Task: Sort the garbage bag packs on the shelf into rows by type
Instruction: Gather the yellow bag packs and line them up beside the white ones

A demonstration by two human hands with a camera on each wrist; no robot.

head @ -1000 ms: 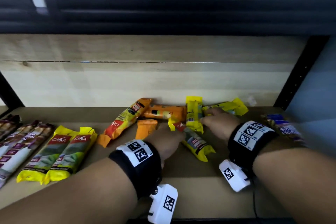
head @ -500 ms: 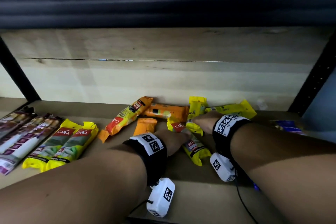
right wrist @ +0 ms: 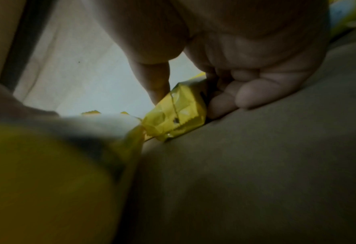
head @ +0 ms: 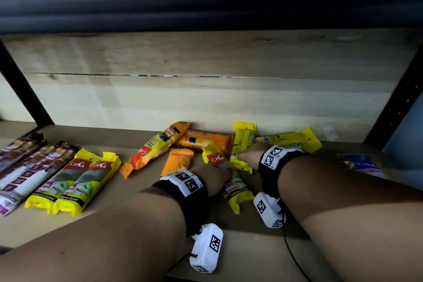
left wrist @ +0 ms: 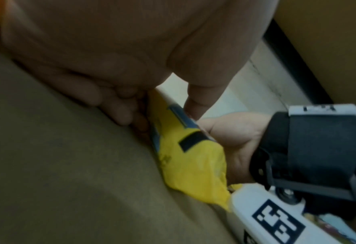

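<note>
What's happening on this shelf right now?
A person is sorting garbage bag packs. The left hand grips a yellow Casa pack in the jumbled middle pile; the right hand grips another yellow pack. Two yellow Casa packs already lie side by side at left beside purple packs. Orange packs remain unsorted.

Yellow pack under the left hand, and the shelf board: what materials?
Yellow pack: looks like thin glossy plastic film, since it crinkles, shows sheen and has crimped, serrated ends. The left hand grips it.
Shelf board: matte tan, no visible grain; possibly fibreboard or cardboard, cannot tell.
Back panel: pale wood, with visible grain, knots and a split.
</note>
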